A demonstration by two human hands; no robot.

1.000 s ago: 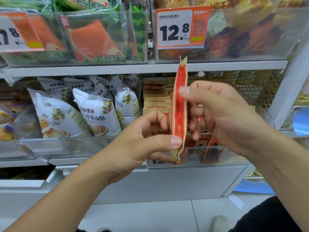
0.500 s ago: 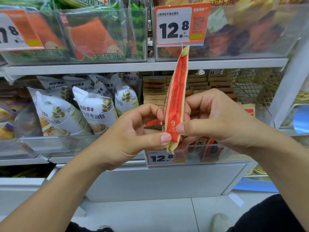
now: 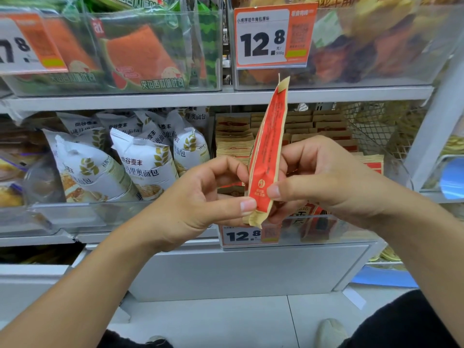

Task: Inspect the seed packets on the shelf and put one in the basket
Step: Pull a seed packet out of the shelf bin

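Matt paper packet among glossy plastic wrappers and clear bins

The held packet [image 3: 266, 156] looks like matt paper or paper-like film, its red face flat in tone and its tan edges crimped. The white bread bags [image 3: 140, 162] are smooth plastic film with a soft sheen and serrated seals. The bins [image 3: 155, 81] on the upper shelf are clear, glossy hard plastic, with reflections blurring the shiny wrappers inside. The shelf edge [image 3: 150, 99] is smooth, pale grey and satin, seemingly painted metal. The price card [image 3: 273, 36] looks like printed paper. A wire mesh panel [image 3: 369, 126] at the right appears to be thin metal. The floor [image 3: 226, 320] is smooth pale tile.
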